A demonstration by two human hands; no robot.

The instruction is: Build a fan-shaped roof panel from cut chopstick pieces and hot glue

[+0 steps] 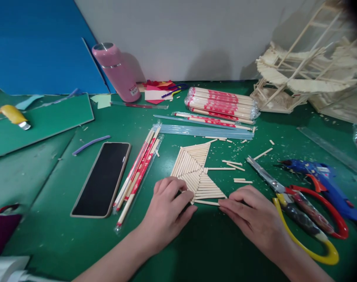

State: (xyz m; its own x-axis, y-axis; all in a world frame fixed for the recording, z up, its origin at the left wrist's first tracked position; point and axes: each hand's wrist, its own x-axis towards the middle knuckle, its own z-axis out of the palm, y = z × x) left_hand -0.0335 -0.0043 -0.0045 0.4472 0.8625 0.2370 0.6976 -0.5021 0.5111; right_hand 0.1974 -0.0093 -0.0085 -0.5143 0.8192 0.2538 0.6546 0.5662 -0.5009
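Observation:
On the green table lies a flat panel of pale wooden sticks, its sticks set side by side in wedge-shaped sections. My left hand is closed at the panel's lower left corner, fingertips pressed on it; they partly cover that corner. A single wooden stick lies along the panel's near edge, and my right hand pinches its right end. Several loose cut sticks are scattered right of the panel. Scissors with red and yellow handles rest beside my right hand.
A phone and wrapped chopsticks lie left. Behind are a chopstick bundle, light blue strips and a pink bottle. At right sit a blue glue gun and a wooden stick model. A yellow cutter is far left.

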